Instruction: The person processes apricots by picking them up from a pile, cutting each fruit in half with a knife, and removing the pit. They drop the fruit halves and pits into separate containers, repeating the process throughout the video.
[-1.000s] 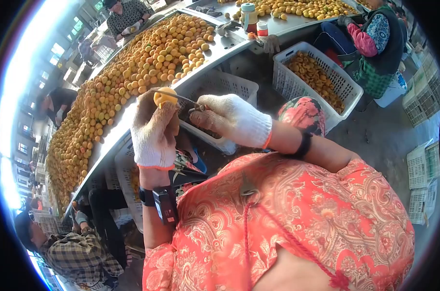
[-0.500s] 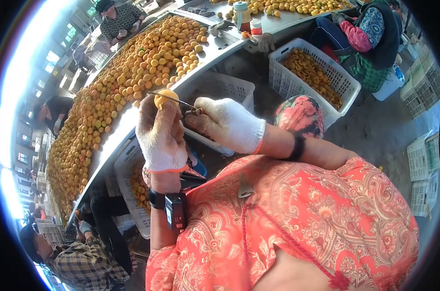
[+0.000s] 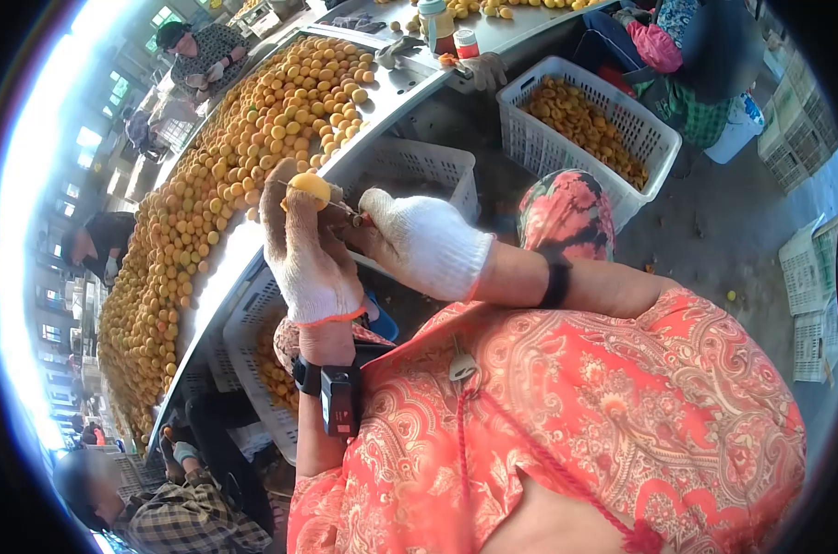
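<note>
Pinching a small round yellow-orange fruit (image 3: 310, 187) by its sides, the white-gloved left hand (image 3: 304, 251) is holding it beside the steel tabletop (image 3: 409, 88); it's looking light, soft, bruisable. The gloved right hand (image 3: 421, 242) is gripping a thin metal blade (image 3: 345, 209).

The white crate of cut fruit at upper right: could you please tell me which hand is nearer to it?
Right. The right hand, holding a thin tool, lies lower left of the crate; the left hand, holding a yellow fruit, lies farther left beyond it.
</note>
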`<control>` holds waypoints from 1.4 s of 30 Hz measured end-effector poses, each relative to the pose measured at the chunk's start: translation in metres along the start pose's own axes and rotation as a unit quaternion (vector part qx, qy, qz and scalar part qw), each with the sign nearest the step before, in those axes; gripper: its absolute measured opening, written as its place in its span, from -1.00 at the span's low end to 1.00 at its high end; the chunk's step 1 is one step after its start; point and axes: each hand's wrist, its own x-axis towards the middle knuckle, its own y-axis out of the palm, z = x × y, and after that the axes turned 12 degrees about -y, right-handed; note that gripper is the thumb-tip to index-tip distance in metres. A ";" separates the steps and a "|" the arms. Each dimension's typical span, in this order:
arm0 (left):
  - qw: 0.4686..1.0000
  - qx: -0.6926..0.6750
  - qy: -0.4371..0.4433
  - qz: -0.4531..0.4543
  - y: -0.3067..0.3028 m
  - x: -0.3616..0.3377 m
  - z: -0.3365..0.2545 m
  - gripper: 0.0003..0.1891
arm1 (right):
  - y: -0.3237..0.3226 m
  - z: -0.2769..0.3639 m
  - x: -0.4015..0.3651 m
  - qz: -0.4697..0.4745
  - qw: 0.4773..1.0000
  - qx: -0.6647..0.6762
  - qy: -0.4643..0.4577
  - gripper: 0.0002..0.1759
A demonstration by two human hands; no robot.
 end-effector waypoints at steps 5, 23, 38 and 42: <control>0.985 -0.148 -0.093 0.009 0.007 0.000 0.006 -0.66 | 0.010 -0.008 -0.001 -0.021 1.000 -0.008 -0.008 -0.58; 0.970 0.243 -0.021 -0.018 -0.001 0.020 0.013 -0.59 | -0.004 -0.023 -0.006 -0.078 0.991 0.104 -0.027 -0.72; 0.992 -0.043 -0.108 -0.057 -0.022 0.032 0.033 -0.52 | -0.009 -0.022 0.000 -0.070 0.986 0.152 -0.007 -0.80; 0.987 0.157 -0.045 -0.004 -0.026 0.018 0.032 -0.66 | -0.019 -0.012 0.021 -0.151 0.948 0.271 0.064 -0.74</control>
